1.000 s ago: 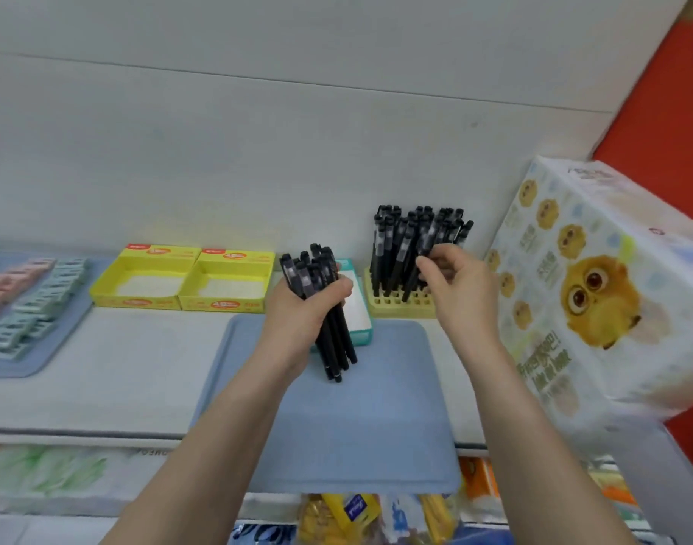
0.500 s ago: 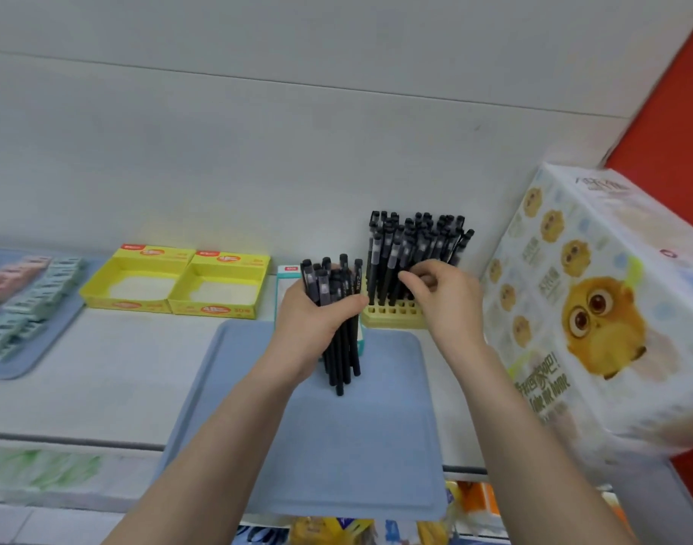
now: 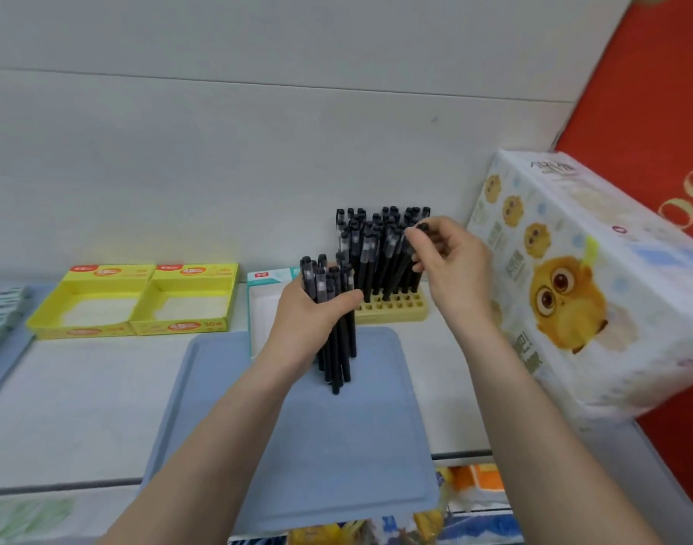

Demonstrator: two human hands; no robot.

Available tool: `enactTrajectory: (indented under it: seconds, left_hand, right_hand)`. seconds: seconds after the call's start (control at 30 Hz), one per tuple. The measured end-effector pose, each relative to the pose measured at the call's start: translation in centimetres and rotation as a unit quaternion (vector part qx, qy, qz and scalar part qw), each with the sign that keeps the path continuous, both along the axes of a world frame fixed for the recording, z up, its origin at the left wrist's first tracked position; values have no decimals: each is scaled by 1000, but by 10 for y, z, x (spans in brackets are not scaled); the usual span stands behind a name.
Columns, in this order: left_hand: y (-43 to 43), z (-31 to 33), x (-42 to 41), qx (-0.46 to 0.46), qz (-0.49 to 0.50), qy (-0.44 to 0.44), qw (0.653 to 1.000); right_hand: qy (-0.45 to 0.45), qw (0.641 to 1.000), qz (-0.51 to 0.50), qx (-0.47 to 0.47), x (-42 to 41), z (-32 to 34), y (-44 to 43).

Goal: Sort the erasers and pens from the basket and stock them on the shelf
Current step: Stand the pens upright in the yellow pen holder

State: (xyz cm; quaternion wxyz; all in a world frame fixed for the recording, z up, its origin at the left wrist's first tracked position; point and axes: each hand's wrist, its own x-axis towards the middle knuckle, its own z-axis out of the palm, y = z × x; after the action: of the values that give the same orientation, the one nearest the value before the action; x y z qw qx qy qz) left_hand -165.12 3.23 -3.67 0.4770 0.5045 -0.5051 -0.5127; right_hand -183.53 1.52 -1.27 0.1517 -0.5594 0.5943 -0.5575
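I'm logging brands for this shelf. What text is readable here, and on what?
Nothing reads clearly enough to quote.
Yellow boxes: red labels and front print, blurred.
Teal box: red logo, too small.
Owl-print pack: side lettering, blurred.

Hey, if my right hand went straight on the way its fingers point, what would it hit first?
Probably the black pens standing in the yellow holder: the right hand, pinching one pen, points left at them, almost touching.
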Motion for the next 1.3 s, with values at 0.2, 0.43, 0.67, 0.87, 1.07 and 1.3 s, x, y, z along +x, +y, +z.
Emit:
enactTrajectory:
  seconds: [0.2,0.43,0.67,0.87,1.07,1.3]
  left_hand:
    - [4,0,0,-7,9,5,1000]
    - [4,1,5,-21,16,15,1000]
    - [3,-1,4,-21,26,5,999]
    - [2,0,-1,-27,8,-4,1000]
    - [5,0,-4,-26,24,3,999]
    - [1,1,-13,-48,6,-12,999]
  right_hand:
    - [0,999,31,13,11,-7,-14]
    - [0,999,38,4,16,-5,-18]
    - [-7,999,47,15,10,-6,-20]
    - [48,995,78,43,5,3,-22]
    - [141,982,81,97,7,-3,-17]
    - [43,978,188,77,17,3,22]
